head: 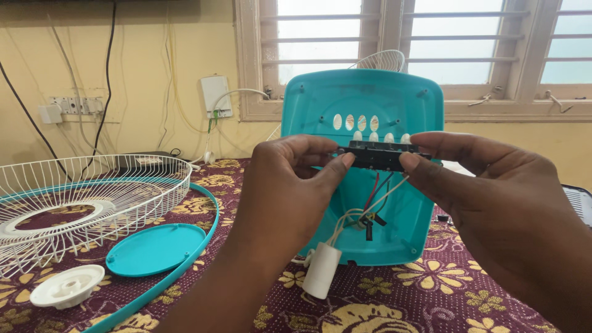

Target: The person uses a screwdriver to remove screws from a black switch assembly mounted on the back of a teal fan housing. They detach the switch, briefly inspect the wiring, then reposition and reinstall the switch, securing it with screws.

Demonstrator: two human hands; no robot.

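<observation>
No pkgs, labels, signs or screens visible anywhere in view.

teal fan housing (404, 98), black switch block (377, 155), perhaps maroon floral tablecloth (394, 302)
</observation>
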